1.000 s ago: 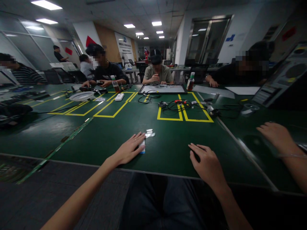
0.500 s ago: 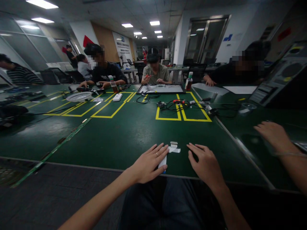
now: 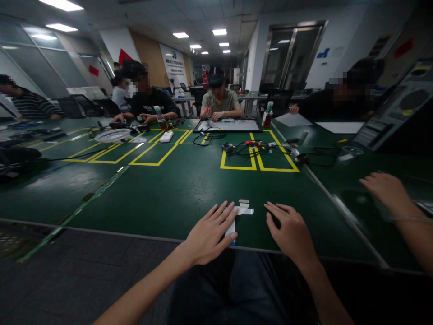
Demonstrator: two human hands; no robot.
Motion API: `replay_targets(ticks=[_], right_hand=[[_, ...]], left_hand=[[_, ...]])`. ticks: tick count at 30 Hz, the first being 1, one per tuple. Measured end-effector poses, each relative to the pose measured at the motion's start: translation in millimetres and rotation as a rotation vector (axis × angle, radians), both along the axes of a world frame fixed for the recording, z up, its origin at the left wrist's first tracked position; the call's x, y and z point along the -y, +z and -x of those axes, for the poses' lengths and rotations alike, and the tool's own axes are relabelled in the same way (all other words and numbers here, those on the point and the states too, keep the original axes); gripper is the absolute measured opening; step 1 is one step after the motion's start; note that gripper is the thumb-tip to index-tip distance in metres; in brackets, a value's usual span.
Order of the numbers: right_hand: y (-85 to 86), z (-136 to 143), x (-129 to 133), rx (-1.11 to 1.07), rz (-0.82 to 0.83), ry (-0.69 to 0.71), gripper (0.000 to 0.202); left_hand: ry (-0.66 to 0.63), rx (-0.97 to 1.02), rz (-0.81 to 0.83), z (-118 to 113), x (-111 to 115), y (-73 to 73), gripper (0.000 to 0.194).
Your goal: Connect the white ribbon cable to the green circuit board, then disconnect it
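My left hand (image 3: pixel 213 232) lies flat, palm down, with its fingers spread over part of a white ribbon cable (image 3: pixel 244 211) near the table's front edge. The cable has a short connector end at its far side and a blue tip near the edge; its middle is under my fingers. To the right, my right hand (image 3: pixel 289 228) rests on the green tabletop (image 3: pixel 162 194) with its fingers stretched forward, apart from the cable and holding nothing.
A co-worker's hand (image 3: pixel 385 192) rests at the right. A green circuit strip (image 3: pixel 91 201) crosses the left side. Ahead lie black cables with a red-handled tool (image 3: pixel 253 143), a bottle (image 3: pixel 267 115), a white box (image 3: pixel 167 136) and a framed panel (image 3: pixel 228 126). Several people sit around.
My two hands and the ribbon cable stay almost the same. Across the table, a person's hands have moved closer together, and a white sheet at the back right has shifted.
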State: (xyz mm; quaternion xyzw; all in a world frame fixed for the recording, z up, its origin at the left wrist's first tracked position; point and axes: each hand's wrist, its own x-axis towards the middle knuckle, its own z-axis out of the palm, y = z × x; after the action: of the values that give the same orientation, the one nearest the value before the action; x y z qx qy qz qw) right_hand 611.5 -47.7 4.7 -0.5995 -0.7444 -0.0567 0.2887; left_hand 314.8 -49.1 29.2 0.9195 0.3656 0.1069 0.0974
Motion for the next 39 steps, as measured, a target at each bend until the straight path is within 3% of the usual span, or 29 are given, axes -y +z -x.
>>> replay_targets(ticks=[5, 8, 11, 15, 19, 21, 23, 25, 29, 34, 37, 39], right_hand=[[2.2, 0.8, 0.8, 0.006, 0.009, -0.005, 0.035], [2.8, 1.0, 1.2, 0.011, 0.008, -0.001, 0.035], [3.2, 1.5, 1.4, 0.010, 0.014, 0.002, 0.035], [3.3, 1.7, 1.5, 0.013, 0.016, 0.002, 0.035], [2.6, 1.3, 0.9, 0.014, 0.006, 0.000, 0.035], [2.7, 1.3, 0.8, 0.014, 0.005, -0.002, 0.035], [3.3, 1.5, 1.1, 0.011, 0.011, -0.002, 0.035], [4.1, 1.7, 1.6, 0.007, 0.016, -0.004, 0.036], [3.2, 1.1, 1.8, 0.003, 0.013, -0.001, 0.036], [-0.4, -0.4, 0.2, -0.015, 0.008, 0.007, 0.036], [-0.2, -0.1, 0.0, -0.013, 0.014, 0.004, 0.036], [0.5, 0.2, 0.0, -0.011, 0.011, 0.000, 0.035]], left_hand=[[0.061, 0.084, 0.114, 11.4, 0.8, 9.5, 0.063], [0.199, 0.126, 0.084, 41.8, -11.7, 13.1, 0.063], [0.452, 0.089, -0.080, 102.6, -37.2, 8.6, 0.065], [0.898, -0.167, -0.236, 217.6, -64.2, -4.1, 0.077], [1.285, -0.207, -0.085, 323.5, -61.6, -16.8, 0.091], [1.386, -0.142, -0.033, 359.2, -55.2, -23.3, 0.104], [1.417, -0.095, 0.009, 380.6, -50.5, -29.1, 0.112], [1.422, -0.093, 0.032, 389.6, -49.2, -33.3, 0.114], [1.447, -0.151, 0.030, 386.4, -53.6, -34.4, 0.109], [1.420, -0.263, 0.053, 375.4, -60.9, -25.8, 0.087], [1.346, -0.309, 0.054, 362.4, -68.5, -21.6, 0.080], [1.222, -0.334, 0.025, 346.6, -76.4, -21.5, 0.082]])
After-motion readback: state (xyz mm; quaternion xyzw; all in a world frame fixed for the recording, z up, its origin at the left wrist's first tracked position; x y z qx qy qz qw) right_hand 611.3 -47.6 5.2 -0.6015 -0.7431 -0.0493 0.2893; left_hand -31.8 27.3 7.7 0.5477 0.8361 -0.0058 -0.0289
